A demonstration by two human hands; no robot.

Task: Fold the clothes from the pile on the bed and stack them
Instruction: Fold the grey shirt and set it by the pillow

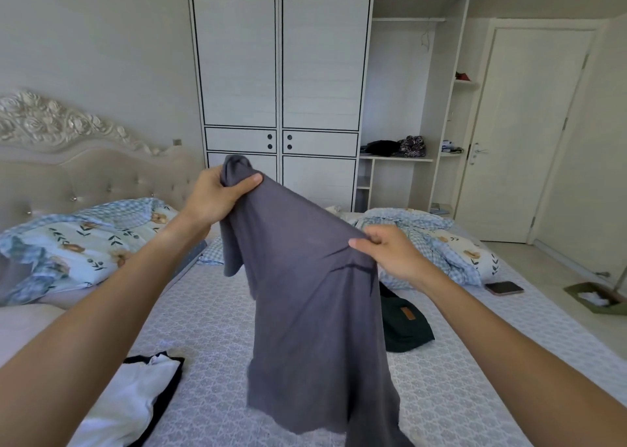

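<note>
A grey T-shirt [305,294] hangs in the air over the bed [210,317], stretched between both hands. My left hand [217,195] grips its upper end, raised high, with a bunch of cloth above the fingers. My right hand [390,253] pinches the shirt's edge lower and to the right. The shirt's hem drops toward the near side of the bed. A folded white garment with black trim [135,402] lies at the lower left. A dark green garment with a brown patch [405,324] lies to the right, partly hidden behind the shirt.
Floral blue pillows [68,253] and a crumpled quilt [441,243] lie at the bed's head and far right. A phone [504,288] rests near the bed's right edge. A white wardrobe [281,73] stands behind; a green tray [597,299] sits on the floor.
</note>
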